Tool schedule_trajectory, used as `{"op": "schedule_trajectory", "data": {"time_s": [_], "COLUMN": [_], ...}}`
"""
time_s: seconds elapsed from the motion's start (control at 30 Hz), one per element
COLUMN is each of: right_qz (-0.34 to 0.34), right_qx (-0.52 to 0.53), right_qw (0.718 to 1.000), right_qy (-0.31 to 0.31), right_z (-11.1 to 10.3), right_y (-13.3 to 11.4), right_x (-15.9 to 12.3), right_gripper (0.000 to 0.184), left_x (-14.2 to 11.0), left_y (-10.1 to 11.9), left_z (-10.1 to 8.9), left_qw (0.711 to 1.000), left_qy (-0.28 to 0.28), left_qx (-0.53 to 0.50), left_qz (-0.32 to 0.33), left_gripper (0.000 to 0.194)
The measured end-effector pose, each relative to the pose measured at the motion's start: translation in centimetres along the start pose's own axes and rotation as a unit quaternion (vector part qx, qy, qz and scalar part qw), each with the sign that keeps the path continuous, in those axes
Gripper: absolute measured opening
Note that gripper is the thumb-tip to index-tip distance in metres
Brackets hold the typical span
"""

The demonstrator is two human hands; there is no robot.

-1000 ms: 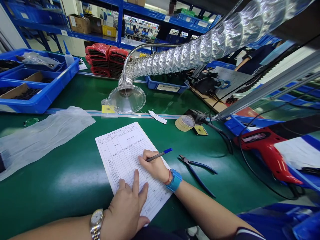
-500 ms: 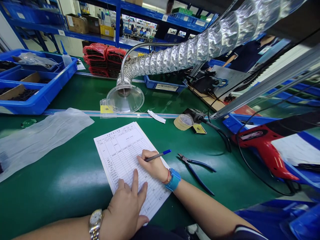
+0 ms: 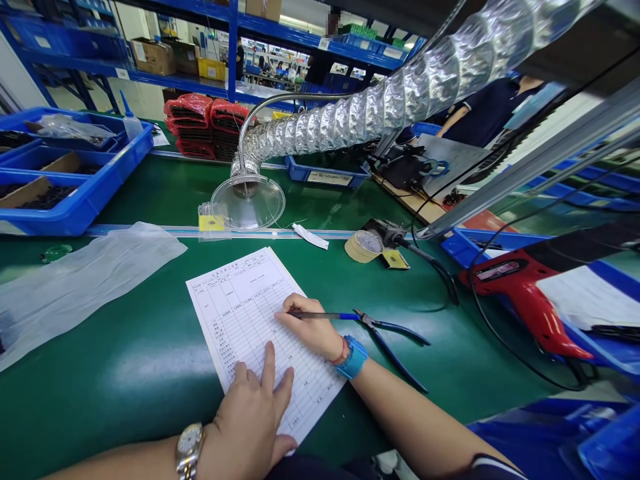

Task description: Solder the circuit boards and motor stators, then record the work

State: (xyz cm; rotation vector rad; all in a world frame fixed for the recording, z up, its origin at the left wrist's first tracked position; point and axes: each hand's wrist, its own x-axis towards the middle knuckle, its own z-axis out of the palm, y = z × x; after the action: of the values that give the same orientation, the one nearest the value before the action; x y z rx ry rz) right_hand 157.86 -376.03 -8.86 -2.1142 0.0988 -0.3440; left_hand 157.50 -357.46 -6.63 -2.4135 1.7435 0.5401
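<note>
A printed form with a ruled table lies at a slant on the green work mat. Spread flat over its lower left part is my left hand, fingers apart, a metal watch on the wrist. My right hand rests on the form's right side and grips a pen with a blue end pointing right; its writing tip is hidden by the fingers. A blue band circles the right wrist. Just right of this hand lie blue-handled cutting pliers, their jaws near the pen's end.
A clear funnel hood on a silver duct hangs beyond the form. Blue bins stand left, above a translucent sheet. A solder-like roll and a red tool are at right. A person is behind.
The pen in my right hand has tilted from pointing up and right to nearly level, its blue end lower and farther right. My left hand stays on the form.
</note>
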Motion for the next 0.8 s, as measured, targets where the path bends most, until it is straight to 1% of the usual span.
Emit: {"op": "schedule_trajectory", "data": {"time_s": [0.07, 0.23, 0.8], "right_qz": [0.003, -0.016, -0.020], "right_qx": [-0.002, -0.046, -0.061], "right_qw": [1.000, 0.999, 0.998], "right_qy": [-0.009, 0.018, 0.015], "right_z": [-0.14, 0.38, 0.69], "right_y": [0.04, 0.15, 0.14], "right_x": [-0.02, -0.29, -0.45], "right_gripper": [0.019, 0.033, 0.031], "left_x": [-0.01, 0.02, -0.04], "left_y": [-0.04, -0.08, -0.05], "left_z": [-0.03, -0.07, -0.16], "left_qw": [1.000, 1.000, 1.000], "left_qy": [-0.002, -0.001, -0.004], "left_qx": [-0.001, -0.003, -0.009], "left_qz": [0.001, 0.000, 0.002], "left_gripper": [0.081, 0.080, 0.080]}}
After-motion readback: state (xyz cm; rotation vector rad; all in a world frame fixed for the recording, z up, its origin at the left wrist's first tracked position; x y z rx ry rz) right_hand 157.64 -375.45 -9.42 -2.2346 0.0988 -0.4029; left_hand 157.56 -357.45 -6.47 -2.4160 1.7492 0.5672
